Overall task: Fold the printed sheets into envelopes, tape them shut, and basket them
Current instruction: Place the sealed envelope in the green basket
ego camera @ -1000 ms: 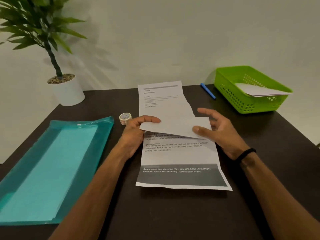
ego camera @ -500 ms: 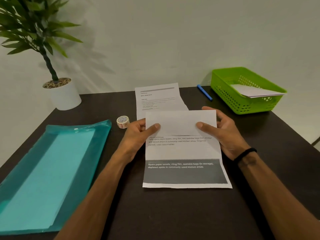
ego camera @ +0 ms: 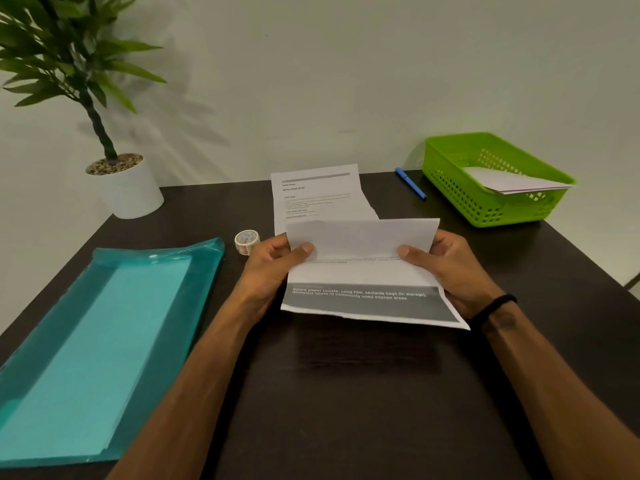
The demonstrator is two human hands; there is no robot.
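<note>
Both hands pinch creased matte printed sheet

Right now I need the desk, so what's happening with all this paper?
A person is folding a printed sheet, pinching its turned-down top flap with the left hand and right hand. A second sheet lies flat behind it, with a tape roll beside the left hand. The green basket already holds folded paper. Nothing is taped on this one yet.
</note>
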